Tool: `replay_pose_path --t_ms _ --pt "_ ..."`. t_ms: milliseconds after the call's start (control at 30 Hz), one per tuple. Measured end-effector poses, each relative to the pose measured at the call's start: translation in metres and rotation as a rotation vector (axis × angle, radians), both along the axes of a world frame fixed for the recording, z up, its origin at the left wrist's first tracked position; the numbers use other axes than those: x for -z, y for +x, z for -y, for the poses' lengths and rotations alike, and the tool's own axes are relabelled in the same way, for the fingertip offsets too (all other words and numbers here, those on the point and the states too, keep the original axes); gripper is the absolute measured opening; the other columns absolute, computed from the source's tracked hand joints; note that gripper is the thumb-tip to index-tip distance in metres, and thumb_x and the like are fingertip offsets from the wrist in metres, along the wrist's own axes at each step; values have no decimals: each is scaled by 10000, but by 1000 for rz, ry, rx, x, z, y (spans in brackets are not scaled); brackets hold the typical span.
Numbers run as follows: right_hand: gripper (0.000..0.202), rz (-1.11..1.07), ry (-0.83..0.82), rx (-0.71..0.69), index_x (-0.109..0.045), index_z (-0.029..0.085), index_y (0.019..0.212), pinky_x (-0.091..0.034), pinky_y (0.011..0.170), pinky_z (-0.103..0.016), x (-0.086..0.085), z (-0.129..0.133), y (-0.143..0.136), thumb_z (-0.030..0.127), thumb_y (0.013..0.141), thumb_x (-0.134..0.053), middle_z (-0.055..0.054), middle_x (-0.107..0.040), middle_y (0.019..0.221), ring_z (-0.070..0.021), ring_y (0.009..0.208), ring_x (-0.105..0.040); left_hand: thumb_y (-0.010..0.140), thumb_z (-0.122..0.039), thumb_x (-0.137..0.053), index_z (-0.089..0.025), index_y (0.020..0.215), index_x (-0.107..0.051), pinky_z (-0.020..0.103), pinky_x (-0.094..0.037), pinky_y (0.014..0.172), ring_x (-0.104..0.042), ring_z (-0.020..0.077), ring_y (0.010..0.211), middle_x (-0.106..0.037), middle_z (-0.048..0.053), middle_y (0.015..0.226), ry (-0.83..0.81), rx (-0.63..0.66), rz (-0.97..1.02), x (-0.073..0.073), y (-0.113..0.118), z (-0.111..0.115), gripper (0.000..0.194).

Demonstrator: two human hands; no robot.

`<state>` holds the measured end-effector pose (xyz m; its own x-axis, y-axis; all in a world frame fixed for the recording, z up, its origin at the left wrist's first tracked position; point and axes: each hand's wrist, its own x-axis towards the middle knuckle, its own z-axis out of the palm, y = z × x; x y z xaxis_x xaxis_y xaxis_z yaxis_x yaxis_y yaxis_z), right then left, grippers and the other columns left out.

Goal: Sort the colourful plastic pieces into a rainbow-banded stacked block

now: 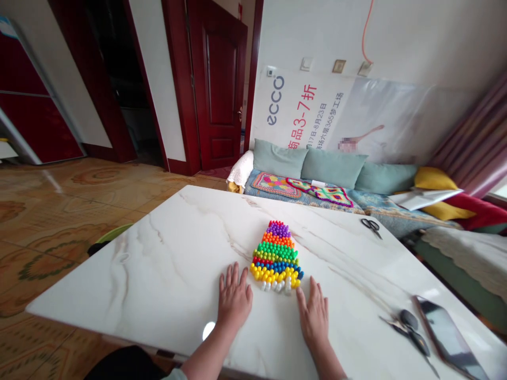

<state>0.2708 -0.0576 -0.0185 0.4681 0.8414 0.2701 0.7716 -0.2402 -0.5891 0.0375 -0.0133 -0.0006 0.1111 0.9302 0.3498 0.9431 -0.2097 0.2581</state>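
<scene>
On the white marbled table [170, 253] lies a beaded piece [279, 250] with rows of red, purple, orange, green, blue, yellow and white beads, narrower at its far end. My left hand [234, 295] rests palm down just left of its near edge, fingers spread, holding nothing. To the right of the near edge, my right hand [314, 311] is also palm down with its fingers apart and nothing in it. Its index fingertip is close to the white and yellow beads.
Black scissors [371, 227] lie at the far right of the table. Keys [414, 332] and a phone [449, 335] are at the near right. A sofa with cushions [332, 166] stands beyond the table.
</scene>
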Motion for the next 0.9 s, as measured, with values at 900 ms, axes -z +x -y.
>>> replay_pose_path --t_ms 900 --pt "929 439 -272 -38 -325 20 1460 -118 1134 -564 -10 -1 -24 729 863 -263 -223 -230 1535 -373 1435 -136 926 -272 -420 -211 1388 -479 509 -218 1141 -288 289 1403 -335 115 1518 -9 37 -115 2 -7 1 469"
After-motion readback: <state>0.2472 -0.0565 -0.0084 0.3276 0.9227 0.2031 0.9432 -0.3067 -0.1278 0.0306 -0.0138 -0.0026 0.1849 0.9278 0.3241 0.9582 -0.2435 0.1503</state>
